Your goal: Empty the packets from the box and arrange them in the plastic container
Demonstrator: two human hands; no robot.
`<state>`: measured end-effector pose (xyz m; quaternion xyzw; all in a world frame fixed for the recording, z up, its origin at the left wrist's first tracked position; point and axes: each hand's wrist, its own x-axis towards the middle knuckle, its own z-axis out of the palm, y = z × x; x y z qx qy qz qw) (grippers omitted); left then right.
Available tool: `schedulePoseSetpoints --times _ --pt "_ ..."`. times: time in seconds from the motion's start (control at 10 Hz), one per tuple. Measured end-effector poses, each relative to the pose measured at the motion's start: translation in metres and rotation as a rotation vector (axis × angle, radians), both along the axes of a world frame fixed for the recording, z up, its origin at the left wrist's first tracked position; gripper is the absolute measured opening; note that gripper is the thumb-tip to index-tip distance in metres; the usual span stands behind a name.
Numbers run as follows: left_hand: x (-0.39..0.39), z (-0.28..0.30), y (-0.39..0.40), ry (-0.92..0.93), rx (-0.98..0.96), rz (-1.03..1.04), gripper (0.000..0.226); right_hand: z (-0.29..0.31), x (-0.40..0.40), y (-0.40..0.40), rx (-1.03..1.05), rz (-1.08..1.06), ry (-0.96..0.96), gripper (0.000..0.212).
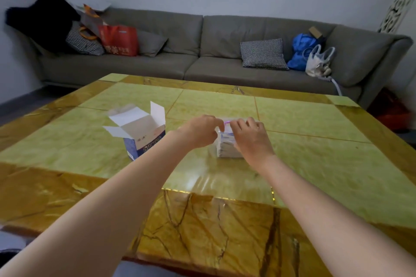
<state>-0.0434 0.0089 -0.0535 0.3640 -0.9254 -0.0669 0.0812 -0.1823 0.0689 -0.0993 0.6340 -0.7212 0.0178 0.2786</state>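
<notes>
A white and blue cardboard box [140, 137] stands on the table with its top flaps open; its inside is not visible. To its right sits a clear plastic container [226, 148] holding several white and blue packets standing on edge. My left hand [199, 130] and my right hand [251, 137] are both over the container's top, fingers curled. Both pinch at the top edge of a packet [227, 122] with a purple tint between the fingertips. My hands hide most of the container.
The yellow-green marble table [315, 141] has a brown veined border near me. Behind it stretches a grey sofa [202, 56] with checked cushions, a red bag [119, 40], a blue bag [301, 51] and a black garment.
</notes>
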Motion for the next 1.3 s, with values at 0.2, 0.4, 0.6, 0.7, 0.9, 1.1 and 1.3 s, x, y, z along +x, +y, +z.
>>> schedulePoseSetpoints --times 0.2,0.4,0.6,0.7,0.9,1.1,1.3 --pt "0.061 0.018 0.001 0.194 -0.325 0.223 0.035 0.053 0.013 0.005 0.229 -0.012 -0.224 0.04" --pt "0.134 0.005 0.007 -0.143 -0.25 0.525 0.032 0.078 0.095 -0.013 0.093 0.397 -0.435 0.034" --pt "0.196 0.011 0.019 -0.209 -0.132 0.364 0.021 0.051 0.185 -0.029 0.384 0.532 -0.289 0.033" --pt "0.243 0.029 0.033 0.06 -0.055 0.384 0.022 0.052 0.234 -0.025 0.331 0.557 -0.412 0.024" --pt "0.347 0.042 0.077 0.388 -0.109 0.608 0.025 0.05 0.384 0.011 0.373 0.908 -0.711 0.006" --pt "0.411 0.017 0.095 0.56 -0.067 0.743 0.022 -0.014 0.472 0.012 0.592 0.828 -0.787 0.023" --pt "0.405 0.008 0.095 0.613 0.04 0.617 0.024 -0.005 0.422 0.005 0.508 0.77 -1.109 0.02"
